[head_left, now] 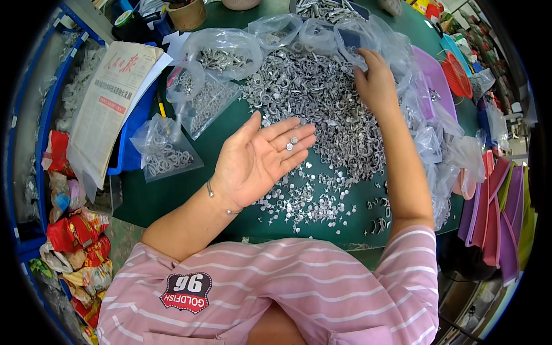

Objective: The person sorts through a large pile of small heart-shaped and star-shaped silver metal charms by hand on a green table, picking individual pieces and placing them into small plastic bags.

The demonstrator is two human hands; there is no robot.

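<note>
On left hand (253,158): two metal discs (289,146), faces up, paired slantwise.

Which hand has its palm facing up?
The left hand: its open palm shows, with two small round silver pieces on the fingers. The right hand shows its back.

1. A dark green table (135,207) fills the middle, its top smooth and plain-coloured.
2. Along the left side stands a shelf (29,250) with a blue frame, crowded with clear plastic bags (83,86).
3. Shiny red packets (69,233) are heaped lower on that side.
4. Between shelf and table shows a patch of speckled, grey-green floor (123,238).
5. On the right hang flat pink, purple and lime-green strips (491,224).
6. The light is fairly even over the table, dimmer towards the lower right.
</note>
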